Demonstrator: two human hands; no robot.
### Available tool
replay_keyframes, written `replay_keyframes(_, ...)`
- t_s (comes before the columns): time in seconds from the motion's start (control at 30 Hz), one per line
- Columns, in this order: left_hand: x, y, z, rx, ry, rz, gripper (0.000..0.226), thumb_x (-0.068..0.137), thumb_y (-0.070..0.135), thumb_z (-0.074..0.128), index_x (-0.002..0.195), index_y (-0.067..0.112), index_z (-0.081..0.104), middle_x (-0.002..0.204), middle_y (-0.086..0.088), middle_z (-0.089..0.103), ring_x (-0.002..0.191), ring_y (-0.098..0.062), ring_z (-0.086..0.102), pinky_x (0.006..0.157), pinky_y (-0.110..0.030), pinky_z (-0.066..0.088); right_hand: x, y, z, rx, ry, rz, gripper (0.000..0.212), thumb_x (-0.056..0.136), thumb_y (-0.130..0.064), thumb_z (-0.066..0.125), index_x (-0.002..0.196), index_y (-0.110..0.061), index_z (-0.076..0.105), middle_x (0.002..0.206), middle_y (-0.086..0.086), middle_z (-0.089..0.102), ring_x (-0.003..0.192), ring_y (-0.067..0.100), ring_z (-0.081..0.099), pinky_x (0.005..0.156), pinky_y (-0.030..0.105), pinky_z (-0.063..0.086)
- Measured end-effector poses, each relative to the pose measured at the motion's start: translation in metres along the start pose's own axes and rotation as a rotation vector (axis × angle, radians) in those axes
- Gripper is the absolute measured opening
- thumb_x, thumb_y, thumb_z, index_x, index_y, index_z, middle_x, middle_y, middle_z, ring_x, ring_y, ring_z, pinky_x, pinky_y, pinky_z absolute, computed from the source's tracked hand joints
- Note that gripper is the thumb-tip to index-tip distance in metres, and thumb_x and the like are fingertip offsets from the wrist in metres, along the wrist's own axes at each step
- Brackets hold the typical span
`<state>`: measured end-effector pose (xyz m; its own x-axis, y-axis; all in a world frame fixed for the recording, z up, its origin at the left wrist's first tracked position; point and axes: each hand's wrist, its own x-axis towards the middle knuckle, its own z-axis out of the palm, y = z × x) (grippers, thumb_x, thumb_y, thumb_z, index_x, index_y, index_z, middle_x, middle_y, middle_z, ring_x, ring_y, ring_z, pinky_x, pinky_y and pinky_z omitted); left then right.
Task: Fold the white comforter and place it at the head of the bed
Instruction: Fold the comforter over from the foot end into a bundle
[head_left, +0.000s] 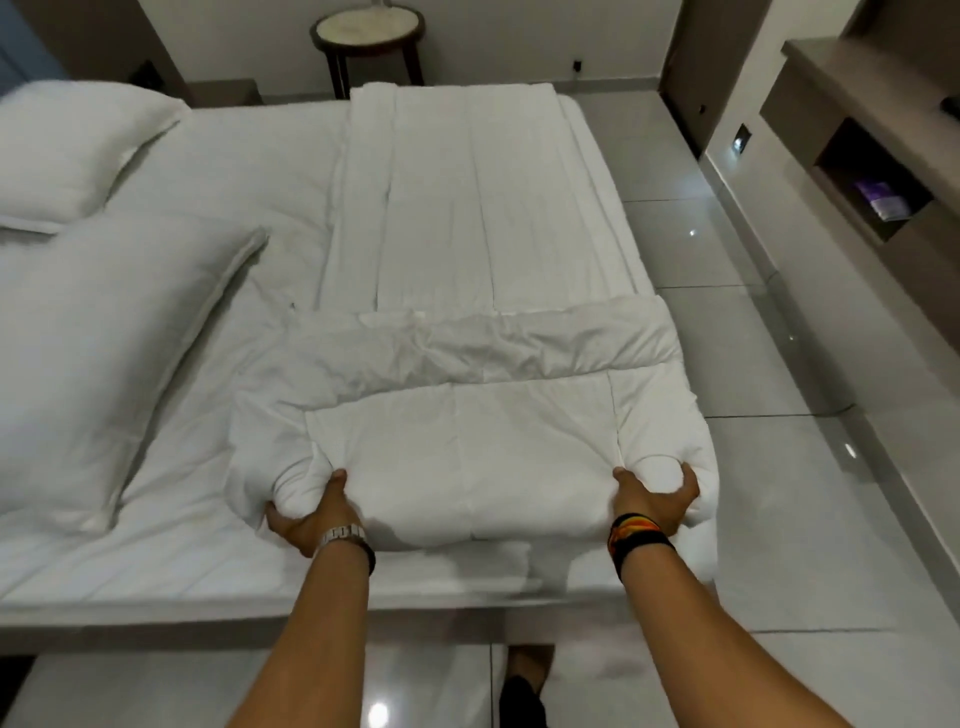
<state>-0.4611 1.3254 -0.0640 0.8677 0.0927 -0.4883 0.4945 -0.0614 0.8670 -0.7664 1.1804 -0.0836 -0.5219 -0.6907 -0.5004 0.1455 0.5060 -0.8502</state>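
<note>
The white comforter (467, 291) lies as a long strip across the bed (218, 218), along its right-hand end. Its near end is turned back onto itself in a thick fold (467, 447) at the bed's near edge. My left hand (311, 514) grips the left corner of that fold, thumb on top and fingers underneath. On the right corner, my right hand (654, 499) holds the fold the same way. Two white pillows (98, 358) lie at the left side, where the head of the bed is.
A round side table (369, 31) stands beyond the bed's far side. Glossy grey floor tiles (753, 467) run along the right. A wall unit with an open niche (862, 176) lines the right wall. A dark-shoed foot (524, 691) shows below the bed edge.
</note>
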Motion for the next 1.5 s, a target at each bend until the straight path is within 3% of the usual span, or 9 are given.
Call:
replay_keyframes(0.3,-0.052,-0.004,-0.215,0.126,0.048,-0.082,0.111,0.068,0.011,0.096,0.159,0.029,0.035,0.150,-0.009,0.054,0.132,-0.033,0.057,0.115,-0.044,0.043,-0.145,0.075,-0.169,-0.034,0.017,0.085,0.097,0.072,-0.005,0.089,0.150,-0.039,0.042,0.150,0.018,0.047,0.124,0.039,0.057,0.092,0.035,0.042)
replay_keyframes(0.47,-0.074,0.004,-0.259,0.232,0.013,-0.144,0.116,0.076,0.021,0.092,0.164,0.031,0.018,0.160,-0.018,0.042,0.141,-0.037,0.049,0.118,-0.048,0.036,-0.184,0.069,-0.206,-0.075,0.052,0.079,0.098,0.078,-0.004,0.086,0.154,-0.040,0.037,0.165,0.022,0.019,0.133,0.044,0.051,0.095,0.039,0.043)
replay_keyframes(0.63,-0.057,0.061,-0.202,0.444,-0.116,0.053,0.109,0.092,0.036,0.075,0.168,0.014,0.001,0.176,-0.013,0.008,0.161,-0.034,0.016,0.131,-0.047,0.015,-0.193,-0.007,-0.150,-0.072,0.053,-0.019,0.087,0.089,-0.009,0.074,0.158,-0.038,0.031,0.168,0.019,0.004,0.138,0.043,0.043,0.108,0.040,0.040)
replay_keyframes(0.8,-0.046,0.135,-0.093,0.068,-0.228,0.126,0.117,0.082,0.018,0.085,0.164,0.046,0.005,0.167,-0.014,0.027,0.138,-0.026,0.045,0.111,-0.039,0.037,-0.165,-0.098,-0.063,0.008,-0.099,-0.230,0.086,0.088,-0.014,0.078,0.159,-0.033,0.033,0.164,0.018,0.017,0.118,0.022,0.047,0.091,0.021,0.033)
replay_keyframes(0.93,-0.016,0.178,-0.001,0.033,-0.517,0.406,0.092,0.097,0.021,0.068,0.167,0.034,0.009,0.163,-0.013,0.039,0.137,-0.033,0.057,0.115,-0.040,0.045,-0.122,-0.166,0.019,0.092,-0.289,-0.469,0.079,0.094,-0.019,0.074,0.161,-0.030,0.033,0.164,0.010,0.024,0.125,0.018,0.056,0.110,0.036,0.049)
replay_keyframes(1.07,0.019,0.153,0.057,0.154,-0.536,0.501,0.062,0.110,0.035,0.047,0.167,0.031,0.022,0.170,-0.001,0.029,0.154,-0.019,0.034,0.116,-0.025,0.035,-0.070,-0.139,0.058,-0.177,-0.293,-0.689,0.073,0.099,-0.037,0.070,0.162,-0.032,0.033,0.172,0.006,0.020,0.156,0.018,0.024,0.125,0.035,0.027)
replay_keyframes(1.2,0.033,0.055,0.066,0.533,-0.218,0.339,0.069,0.106,0.058,0.042,0.166,0.043,0.011,0.177,-0.008,-0.003,0.163,-0.031,0.005,0.128,-0.052,0.017,-0.044,-0.042,0.058,-0.337,-0.233,-0.416,0.083,0.093,-0.058,0.065,0.162,-0.048,0.020,0.175,0.007,-0.008,0.162,0.022,0.001,0.129,0.046,0.017)
replay_keyframes(1.3,0.039,0.011,0.090,0.450,-0.178,0.048,0.082,0.095,0.078,0.041,0.161,0.058,-0.004,0.173,-0.007,-0.026,0.162,-0.035,-0.010,0.125,-0.064,0.011,-0.029,-0.012,0.086,-0.323,-0.305,-0.151,0.096,0.085,-0.072,0.063,0.159,-0.061,0.003,0.172,0.003,-0.024,0.161,0.023,0.002,0.128,0.043,0.019)
replay_keyframes(1.5,0.081,0.027,0.163,0.091,-0.005,-0.071,0.147,0.057,0.093,0.070,0.160,0.045,-0.022,0.175,-0.015,0.006,0.153,-0.030,0.034,0.118,-0.048,0.036,0.026,-0.053,0.197,-0.195,-0.071,0.117,0.138,0.059,-0.087,0.076,0.156,-0.058,-0.017,0.169,0.024,-0.022,0.159,0.041,0.010,0.122,0.056,0.028)
